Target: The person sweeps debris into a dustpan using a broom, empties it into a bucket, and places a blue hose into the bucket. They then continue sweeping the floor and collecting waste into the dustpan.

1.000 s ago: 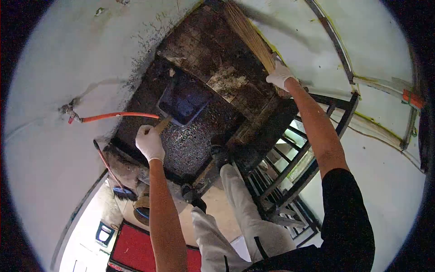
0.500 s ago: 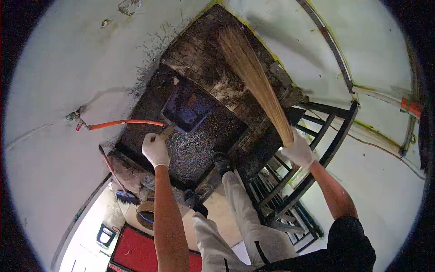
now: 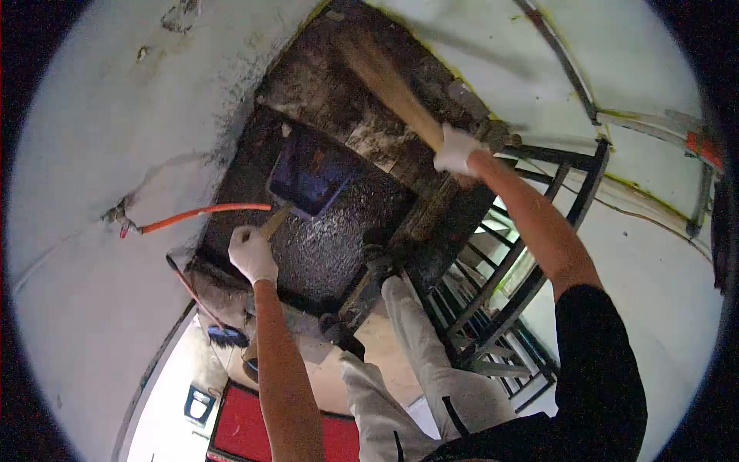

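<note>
My left hand, in a white glove, is closed around the short handle of a blue dustpan. The pan lies on the dark, wet-looking floor, with a small brownish patch inside it. In my right hand, also gloved in white, is the grip end of a long straw broom. Its bristles reach away from me over the grimy raised tiles, and their far end is blurred. Both of my dark shoes are below the dustpan.
An orange hose runs from a wall tap at the left. A blue-headed brush leans nearby. To the right stands a black metal rack close to my right arm. A red mat lies behind me, and white walls close in both sides.
My right hand has moved forward and to the left, carrying the broom toward the far corner. My left hand still holds the dustpan, nearly in the same place. The view has shifted slightly.
</note>
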The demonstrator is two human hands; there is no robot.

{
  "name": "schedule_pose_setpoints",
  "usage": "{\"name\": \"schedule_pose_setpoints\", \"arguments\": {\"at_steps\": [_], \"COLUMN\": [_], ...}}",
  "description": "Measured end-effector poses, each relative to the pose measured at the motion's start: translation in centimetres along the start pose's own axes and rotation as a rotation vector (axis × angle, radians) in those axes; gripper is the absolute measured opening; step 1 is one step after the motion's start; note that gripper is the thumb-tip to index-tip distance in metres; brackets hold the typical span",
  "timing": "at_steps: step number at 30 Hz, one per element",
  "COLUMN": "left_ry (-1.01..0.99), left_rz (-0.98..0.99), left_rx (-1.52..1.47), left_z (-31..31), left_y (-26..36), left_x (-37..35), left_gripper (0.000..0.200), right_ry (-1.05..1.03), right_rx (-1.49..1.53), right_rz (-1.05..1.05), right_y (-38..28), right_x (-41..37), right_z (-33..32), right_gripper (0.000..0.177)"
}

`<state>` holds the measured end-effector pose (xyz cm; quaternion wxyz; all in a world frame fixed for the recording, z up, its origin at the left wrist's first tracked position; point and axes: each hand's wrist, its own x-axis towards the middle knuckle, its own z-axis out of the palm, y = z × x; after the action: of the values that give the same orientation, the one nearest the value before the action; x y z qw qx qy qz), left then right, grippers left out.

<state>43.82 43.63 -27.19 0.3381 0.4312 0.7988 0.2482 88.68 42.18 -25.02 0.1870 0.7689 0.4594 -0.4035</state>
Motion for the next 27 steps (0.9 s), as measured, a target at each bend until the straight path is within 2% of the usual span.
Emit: {"name": "schedule_pose_setpoints", "arguments": {"at_steps": [1, 4, 7, 9, 10, 12, 13, 14, 15, 16, 18, 20, 21, 23, 24, 25, 26, 27], "left_ry": [0.009, 0.009, 0.029, 0.035, 0.039, 0.055, 0.000, 0.007, 0.025, 0.040, 0.025, 0.074, 0.025, 0.029, 0.050, 0.047, 0.046, 0.043], "left_rz": [-0.025, -0.042, -0.030, 0.036, 0.032, -0.012, -0.062, -0.064, -0.001, 0.062, 0.015, 0.169, 0.046, 0.037, 0.036, 0.069, 0.065, 0.045], "left_rx": [0.026, 0.038, -0.011, 0.091, 0.097, 0.085, -0.009, -0.006, 0.016, 0.039, 0.009, 0.098, 0.052, 0.056, 0.032, 0.081, 0.071, 0.046], "left_z": [0.0, -0.2, -0.1, -0.5, -0.5, -0.3, 0.1, 0.0, 0.0, 0.1, 0.0, 0.0, 0.2, -0.1, -0.1, -0.3, -0.2, 0.0], "left_y": [0.4, 0.8, 1.2, 1.2, 1.2, 1.2, -1.5, -1.2, -0.4, 0.0, -0.6, 0.7, -0.3, -0.5, -0.3, -0.3, -0.3, -0.5], "left_x": [0.0, -0.3, -0.4, -0.5, -0.5, -0.5, 0.7, 0.5, 0.2, 0.1, 0.2, -0.5, 0.1, 0.1, 0.2, 0.3, 0.3, 0.3], "left_gripper": [0.011, 0.011, 0.011, 0.011, 0.011, 0.011, 0.012, 0.012, 0.008, 0.005, 0.004, 0.006, 0.007, 0.007, 0.008, 0.007, 0.007, 0.007], "right_ry": [-0.016, -0.192, -0.039, 0.082, 0.075, 0.301, 0.292, 0.280, 0.384, 0.363, 0.419, 0.261, 0.258, 0.010, 0.035, 0.040, 0.056, -0.041], "right_rx": [-0.060, 0.047, 0.084, 0.110, 0.110, 0.188, 0.229, 0.270, 0.221, 0.204, 0.190, 0.083, 0.087, 0.005, 0.072, 0.178, 0.133, 0.187], "right_rz": [-0.076, -0.019, -0.038, -0.060, -0.065, -0.117, -0.060, -0.006, -0.105, -0.101, -0.135, -0.074, -0.064, 0.014, -0.016, 0.042, -0.003, 0.062], "right_y": [1.3, 4.3, 5.8, 6.1, 5.8, 5.5, 4.2, 3.0, 3.8, 2.3, 1.6, 0.3, -0.1, -1.1, 0.1, 0.9, 1.7, 2.6], "right_x": [-2.0, -10.2, -16.2, -17.7, -17.5, -16.2, -14.6, -12.0, -7.7, -4.7, 2.8, 6.9, 6.5, 3.9, 2.8, 0.8, -1.2, -3.3], "right_z": [1.4, 3.7, 4.6, 4.5, 4.2, 3.1, 1.5, -0.5, -0.6, -3.0, -4.9, -6.6, -6.0, -3.2, 0.0, 2.8, 5.3, 7.7], "right_gripper": [0.083, 0.080, 0.075, 0.075, 0.075, 0.074, 0.073, 0.073, 0.072, 0.071, 0.067, 0.067, 0.067, 0.072, 0.081, 0.083, 0.084, 0.090]}}
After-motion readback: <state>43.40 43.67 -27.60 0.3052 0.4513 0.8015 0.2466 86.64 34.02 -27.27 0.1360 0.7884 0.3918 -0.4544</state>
